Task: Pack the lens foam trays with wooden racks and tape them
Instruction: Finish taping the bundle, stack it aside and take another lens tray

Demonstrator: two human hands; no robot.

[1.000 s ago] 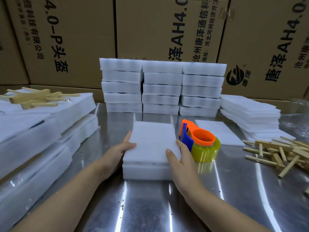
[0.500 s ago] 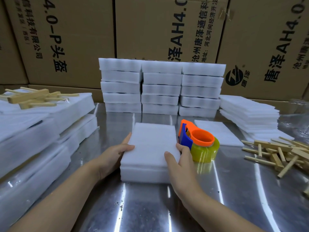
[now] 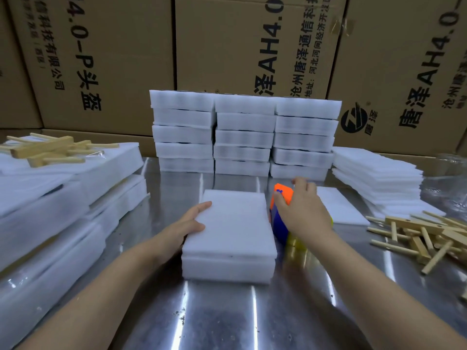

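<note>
**Right hand takes the tape dispenser, left braces the foam trays**

The right hand (image 3: 303, 210) has its fingers (image 3: 302, 185) curled around the orange tape dispenser (image 3: 281, 202), just right of the stacked foam trays (image 3: 232, 231). The left hand (image 3: 185, 229) lays straight fingers against the trays' left side, thumb on the top edge. The trays lie flat on the bench (image 3: 227, 319) between both hands. Loose wooden racks (image 3: 427, 236) lie well right of the right fingers.
</note>
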